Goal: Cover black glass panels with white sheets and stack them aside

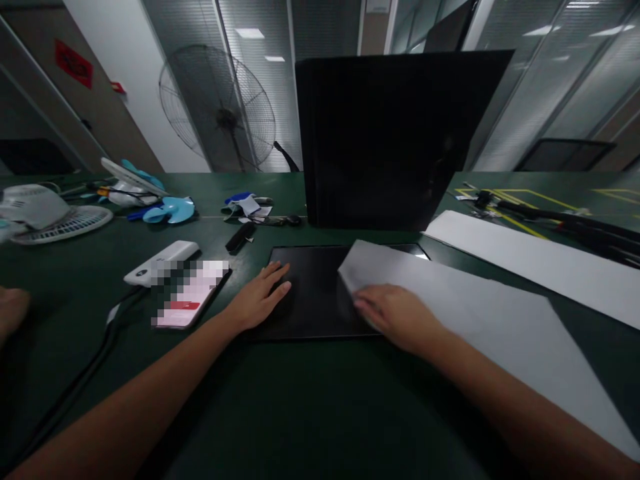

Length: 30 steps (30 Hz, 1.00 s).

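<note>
A flat black panel (315, 287) with a glossy, screen-like surface lies on the table in front of me. My left hand (257, 293) rests on its left side, fingers stretched out and holding nothing. Over the panel's right part lies a large white sheet (465, 293), which runs off toward the lower right. My right hand (395, 313) has its fingers curled at the sheet's left end and grips it there; the fingertips are partly hidden. That end of the sheet looks slightly lifted and bent.
Behind the panel stands a large black upright board (390, 140). A phone (193, 297), a white power bank (163, 263) and fan parts (170, 209) are on the left. Another white strip (540, 260) and black rods lie right. Another person's hand (13, 310) shows at the left edge.
</note>
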Tool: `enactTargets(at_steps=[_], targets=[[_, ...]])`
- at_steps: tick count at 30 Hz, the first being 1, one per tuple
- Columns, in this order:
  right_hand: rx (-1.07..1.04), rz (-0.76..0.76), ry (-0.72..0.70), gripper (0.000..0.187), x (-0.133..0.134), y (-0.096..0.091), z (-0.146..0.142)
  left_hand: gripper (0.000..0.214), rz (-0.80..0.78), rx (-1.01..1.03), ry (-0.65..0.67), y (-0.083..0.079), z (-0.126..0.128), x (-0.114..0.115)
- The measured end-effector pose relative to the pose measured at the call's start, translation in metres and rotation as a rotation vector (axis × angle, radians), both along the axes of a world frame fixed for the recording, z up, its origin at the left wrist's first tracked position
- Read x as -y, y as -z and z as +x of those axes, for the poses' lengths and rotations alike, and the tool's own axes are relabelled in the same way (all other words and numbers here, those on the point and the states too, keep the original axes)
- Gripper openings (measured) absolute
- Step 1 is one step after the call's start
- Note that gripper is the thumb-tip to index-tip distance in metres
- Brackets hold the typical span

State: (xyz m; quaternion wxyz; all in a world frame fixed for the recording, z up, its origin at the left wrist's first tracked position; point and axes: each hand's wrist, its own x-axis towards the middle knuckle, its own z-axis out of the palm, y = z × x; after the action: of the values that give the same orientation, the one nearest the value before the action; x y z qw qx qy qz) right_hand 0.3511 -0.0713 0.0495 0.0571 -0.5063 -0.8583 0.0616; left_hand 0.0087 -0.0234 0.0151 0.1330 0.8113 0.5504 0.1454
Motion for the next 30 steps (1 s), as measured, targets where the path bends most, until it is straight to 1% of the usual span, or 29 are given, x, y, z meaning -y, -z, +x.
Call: enactTargets(at_steps=[2,3,4,5,6,7,9,11,13,15,17,19,20,22,24,27,30], targets=[[-0.084,-0.105,-0.274,0.063,0.018,0.003,-0.026,0.076,0.0,0.083,0.033,-0.003,0.003,0.002],[-0.109,-0.147,-0.372,0.068,0.025,0.003,-0.035,0.077,-0.003,0.097,0.058,-0.005,0.004,0.003],[-0.13,-0.183,-0.446,0.072,0.03,0.003,-0.041,0.077,-0.013,0.094,0.087,-0.007,0.006,0.004],[-0.152,-0.201,-0.488,0.073,0.033,0.003,-0.044,0.077,-0.028,0.077,0.115,-0.009,0.007,0.005],[-0.174,-0.193,-0.495,0.072,0.033,0.002,-0.044,0.076,-0.046,0.051,0.137,-0.011,0.007,0.006],[-0.194,-0.155,-0.465,0.07,0.031,0.001,-0.042,0.074,-0.066,0.022,0.151,-0.012,0.008,0.007],[-0.21,-0.02,-0.313,0.06,0.018,0.0,-0.027,0.066,-0.09,-0.009,0.153,-0.013,0.008,0.006],[-0.165,0.121,-0.096,0.052,-0.002,0.0,0.001,0.056,-0.089,-0.003,0.132,-0.012,0.007,0.003],[-0.08,0.199,0.117,0.049,-0.026,0.002,0.041,0.049,-0.064,0.015,0.108,-0.007,0.005,-0.001],[-0.019,0.212,0.327,0.05,-0.046,0.004,0.089,0.047,-0.026,0.018,0.093,-0.002,0.004,-0.004],[-0.013,0.203,0.523,0.051,-0.058,0.005,0.136,0.046,0.018,0.011,0.068,0.001,0.004,-0.005],[-0.028,0.178,0.617,0.052,-0.063,0.008,0.172,0.045,0.052,-0.007,0.033,0.002,0.004,-0.004],[-0.038,0.162,0.64,0.054,-0.063,0.009,0.185,0.044,0.066,-0.015,0.015,0.001,0.005,-0.003],[-0.054,0.126,0.672,0.058,-0.062,0.013,0.198,0.043,0.081,-0.026,-0.005,0.0,0.006,-0.002],[-0.06,0.096,0.697,0.061,-0.063,0.016,0.198,0.043,0.078,-0.025,-0.009,-0.002,0.007,-0.001],[-0.045,0.062,0.682,0.063,-0.065,0.017,0.182,0.046,0.049,-0.008,0.026,-0.001,0.005,-0.002],[0.008,0.068,0.674,0.065,-0.067,0.013,0.164,0.047,0.03,0.021,0.067,0.004,0.001,-0.005]])
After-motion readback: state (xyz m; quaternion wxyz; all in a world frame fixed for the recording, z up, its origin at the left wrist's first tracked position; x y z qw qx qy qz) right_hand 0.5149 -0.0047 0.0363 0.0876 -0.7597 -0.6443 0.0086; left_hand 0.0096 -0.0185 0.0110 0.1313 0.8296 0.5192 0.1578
